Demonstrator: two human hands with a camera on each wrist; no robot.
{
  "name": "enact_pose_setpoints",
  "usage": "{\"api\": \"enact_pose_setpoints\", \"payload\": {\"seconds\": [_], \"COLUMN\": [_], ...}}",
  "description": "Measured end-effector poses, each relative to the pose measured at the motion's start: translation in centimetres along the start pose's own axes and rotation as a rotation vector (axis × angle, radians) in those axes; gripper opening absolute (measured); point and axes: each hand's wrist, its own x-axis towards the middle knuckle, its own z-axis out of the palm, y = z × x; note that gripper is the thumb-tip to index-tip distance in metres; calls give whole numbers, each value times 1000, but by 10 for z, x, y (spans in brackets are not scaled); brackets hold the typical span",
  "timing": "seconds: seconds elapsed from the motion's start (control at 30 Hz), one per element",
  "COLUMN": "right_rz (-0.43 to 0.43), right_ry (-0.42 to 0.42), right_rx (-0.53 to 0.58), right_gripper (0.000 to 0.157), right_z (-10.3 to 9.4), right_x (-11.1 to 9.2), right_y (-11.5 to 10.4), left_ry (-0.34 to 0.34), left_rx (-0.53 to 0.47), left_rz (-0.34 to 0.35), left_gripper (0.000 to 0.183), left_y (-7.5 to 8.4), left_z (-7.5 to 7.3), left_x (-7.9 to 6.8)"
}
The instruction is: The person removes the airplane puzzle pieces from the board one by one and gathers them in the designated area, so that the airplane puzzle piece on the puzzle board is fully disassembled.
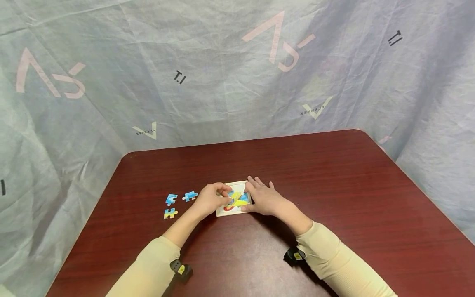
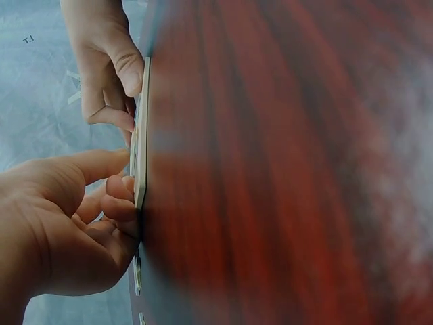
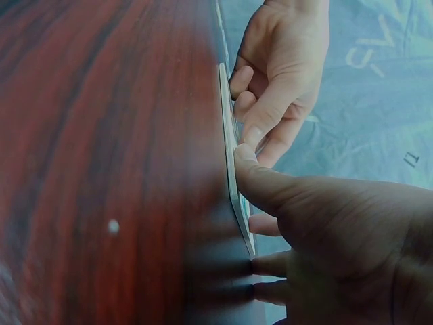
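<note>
Centrally, a puzzle board (image 1: 233, 213) lay on the reddish-brown table (image 1: 334, 185) between both hands. The right hand (image 1: 266, 200), fingers extended, touched its right side; the left hand (image 1: 210, 201) bent over its left part, any pinched piece indiscernible. Three loose pieces (image 1: 190, 196) lay farther left.

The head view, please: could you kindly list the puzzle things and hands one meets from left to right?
Yellow-and-blue puzzle piece with a blue puzzle piece behind it → another blue puzzle piece → left hand → puzzle board → right hand.
</note>
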Motion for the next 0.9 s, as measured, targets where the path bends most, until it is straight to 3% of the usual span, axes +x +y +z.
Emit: {"api": "enact_pose_setpoints", "payload": {"seconds": [0.9], "right_rz": [-14], "right_ry": [-3], "right_rx": [-33], "right_gripper": [46], "right_z": [-1], "right_x": [1], "right_y": [0], "left_ry": [6], "left_rx": [47], "left_rz": [-14], "left_gripper": [33], "left_y": [4], "left_z": [4], "left_x": [1]}}
